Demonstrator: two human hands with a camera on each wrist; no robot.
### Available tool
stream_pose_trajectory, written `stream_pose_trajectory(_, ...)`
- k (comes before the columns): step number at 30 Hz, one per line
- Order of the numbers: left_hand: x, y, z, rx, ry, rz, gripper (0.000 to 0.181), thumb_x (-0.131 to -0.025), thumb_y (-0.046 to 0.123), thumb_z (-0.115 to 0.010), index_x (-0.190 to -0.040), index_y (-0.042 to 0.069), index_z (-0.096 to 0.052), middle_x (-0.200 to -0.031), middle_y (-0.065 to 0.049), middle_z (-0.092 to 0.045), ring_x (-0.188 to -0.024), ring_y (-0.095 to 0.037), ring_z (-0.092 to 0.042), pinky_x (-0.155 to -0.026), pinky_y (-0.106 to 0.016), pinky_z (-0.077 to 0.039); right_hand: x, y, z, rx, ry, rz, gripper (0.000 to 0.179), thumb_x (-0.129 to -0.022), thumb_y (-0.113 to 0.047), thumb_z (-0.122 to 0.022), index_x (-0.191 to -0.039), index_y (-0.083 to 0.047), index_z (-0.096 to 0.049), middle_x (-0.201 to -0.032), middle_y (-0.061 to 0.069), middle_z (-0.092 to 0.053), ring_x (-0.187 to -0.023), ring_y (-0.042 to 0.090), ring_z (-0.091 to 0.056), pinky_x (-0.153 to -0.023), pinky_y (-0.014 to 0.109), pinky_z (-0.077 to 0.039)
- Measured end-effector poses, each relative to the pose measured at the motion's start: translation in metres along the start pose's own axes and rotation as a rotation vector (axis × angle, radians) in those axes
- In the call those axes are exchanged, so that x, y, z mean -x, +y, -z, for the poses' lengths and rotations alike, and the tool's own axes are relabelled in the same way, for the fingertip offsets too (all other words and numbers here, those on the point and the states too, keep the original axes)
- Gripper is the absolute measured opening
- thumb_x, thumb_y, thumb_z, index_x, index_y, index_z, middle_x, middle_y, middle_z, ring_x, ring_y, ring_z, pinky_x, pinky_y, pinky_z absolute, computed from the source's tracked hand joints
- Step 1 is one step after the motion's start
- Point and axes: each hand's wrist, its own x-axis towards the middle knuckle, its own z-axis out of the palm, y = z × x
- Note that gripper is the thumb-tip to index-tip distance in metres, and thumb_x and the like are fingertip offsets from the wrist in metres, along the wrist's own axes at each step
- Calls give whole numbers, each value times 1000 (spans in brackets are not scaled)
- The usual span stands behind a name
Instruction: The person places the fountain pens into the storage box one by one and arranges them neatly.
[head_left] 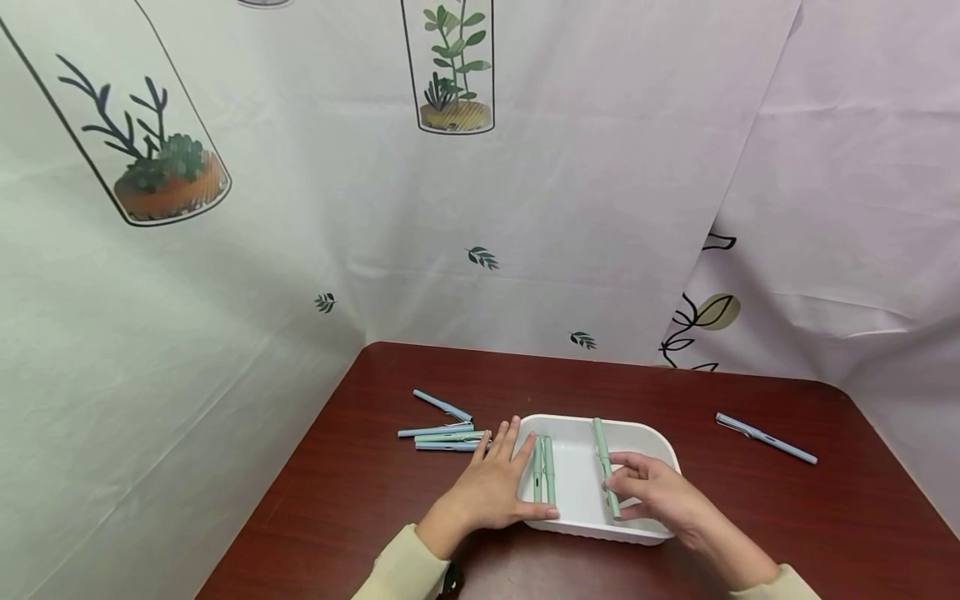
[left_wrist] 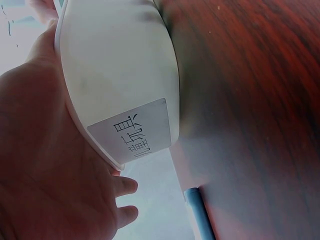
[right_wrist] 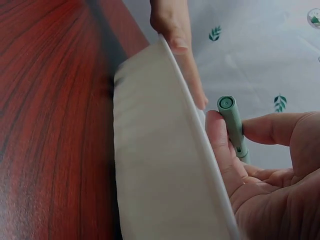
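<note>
A white tray [head_left: 577,527] stands near the front of the table, with two light green pens [head_left: 550,471] lying side by side at its left end. My left hand [head_left: 487,487] rests over the tray's left rim, fingers spread and straight, thumb along the near edge. Between thumb and fingers my right hand [head_left: 656,492] pinches another light green pen [head_left: 602,446] over the tray's right half. In the right wrist view the end of that pinched pen [right_wrist: 227,103] points to the camera, above the rim. A label with printed characters [left_wrist: 135,132] shows on the tray's side.
Left of the tray lie several pens [head_left: 435,431], blue ones and a green one, close together. One blue pen [head_left: 765,437] lies apart on the right of the dark red table [head_left: 600,379]. A patterned cloth [head_left: 585,208] hangs behind the table.
</note>
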Motion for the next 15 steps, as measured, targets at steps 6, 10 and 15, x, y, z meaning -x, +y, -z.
stream_pose_trajectory(6,-1,-1,-1,0,-3,2,109,-83,80,-57,-162,13,-24,-170,-16,-8,-156,-32,-11,-124,-54,-13,-7,3,-8,5,-13,7,61,-96,-8,-60,-142,22,-32,-95,5,-64,-86,17,-64,-73,35,-60)
stream_pose_trajectory(10,-1,-2,-2,1,1,1,109,-83,81,-57,-162,14,-24,-170,-16,-8,-156,-33,-11,-124,-54,-13,-12,5,-13,9,-19,5,60,-95,-7,-60,-140,22,-34,-94,4,-63,-85,16,-63,-72,34,-60)
stream_pose_trajectory(15,-2,-2,-3,-2,4,-1,110,-82,82,-56,-162,14,-24,-170,-15,-7,-156,-33,-11,-124,-54,-13,-19,7,-21,6,-29,-8,59,-94,-6,-61,-139,23,-34,-94,5,-60,-84,16,-62,-71,34,-60)
